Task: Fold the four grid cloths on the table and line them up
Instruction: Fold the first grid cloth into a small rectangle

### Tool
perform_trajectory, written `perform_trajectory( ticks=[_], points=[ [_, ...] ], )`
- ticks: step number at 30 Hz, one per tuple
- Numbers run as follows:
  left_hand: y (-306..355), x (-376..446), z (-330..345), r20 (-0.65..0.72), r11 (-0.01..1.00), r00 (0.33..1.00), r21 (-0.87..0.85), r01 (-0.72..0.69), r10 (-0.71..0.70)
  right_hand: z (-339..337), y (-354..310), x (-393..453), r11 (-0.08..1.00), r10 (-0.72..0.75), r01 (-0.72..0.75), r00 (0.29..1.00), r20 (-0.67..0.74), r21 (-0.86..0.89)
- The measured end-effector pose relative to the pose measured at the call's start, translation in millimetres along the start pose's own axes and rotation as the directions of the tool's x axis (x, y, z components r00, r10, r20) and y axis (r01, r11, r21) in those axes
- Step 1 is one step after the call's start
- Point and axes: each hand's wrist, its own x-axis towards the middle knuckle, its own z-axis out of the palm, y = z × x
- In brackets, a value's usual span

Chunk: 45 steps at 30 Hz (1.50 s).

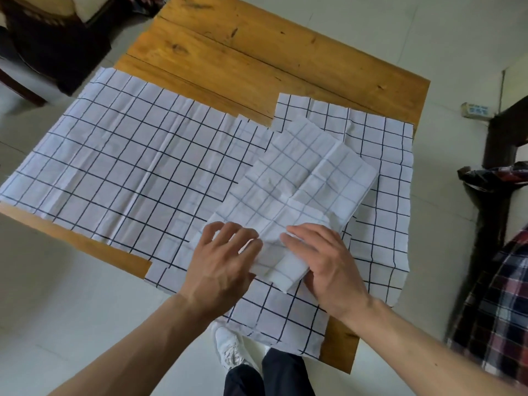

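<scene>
Here, a wooden table (228, 52) of warm orange planks with dark knots and long seams carries white cloths printed with a dark grid. A folded cloth (300, 178), its grid showing pale and faint on the upturned side, lies as a long, soft rectangle on the right half of the table, its long axis running from the near edge by the hands up and away to the right. It rests on top of a flat cloth (385, 195) that is spread open, creased, and hangs over the near edge. A second open cloth (114, 161) lies flat on the left half, wrinkled along old fold lines, its right edge tucked under the others. The left hand (225, 267) presses on the near end of the folded cloth with fingers spread and lightly bent. The right hand (325, 261) rests on the same end, its fingers curled over a doubled-back flap. A small box (475, 110) on the floor bears writing too blurred to read.
</scene>
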Motion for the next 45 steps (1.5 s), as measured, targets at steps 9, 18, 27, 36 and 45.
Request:
perform_trajectory(
  ticks=[9,18,27,36,45],
  points=[
    [-44.7,6.5,4.9,-0.091,0.997,0.993,-0.038,-0.072,0.069,2.1,31.5,-24.2,0.997,0.006,-0.008,0.999,-0.033,-0.073],
    [-46.3,-37.8,-23.1,-0.11,1.0,0.994,0.011,0.01,-0.009,22.5,22.8,3.8,0.996,-0.072,0.068,0.996,-0.056,-0.063],
    [-39.4,-66.2,-20.2,-0.089,0.997,0.996,-0.07,-0.033,0.027,25.3,33.6,28.4,0.999,-0.049,0.05,0.994,-0.097,-0.001],
    [-40.3,-68.7,-19.1,-0.045,0.993,0.998,-0.111,0.027,-0.032,32.0,43.3,39.1,0.994,-0.052,0.054,0.998,0.027,-0.09],
    [-72.6,-67.5,-22.1,-0.025,0.984,0.987,-0.091,0.155,-0.158,37.4,52.6,37.4,0.999,-0.004,0.0,0.997,0.077,0.054]
  ],
)
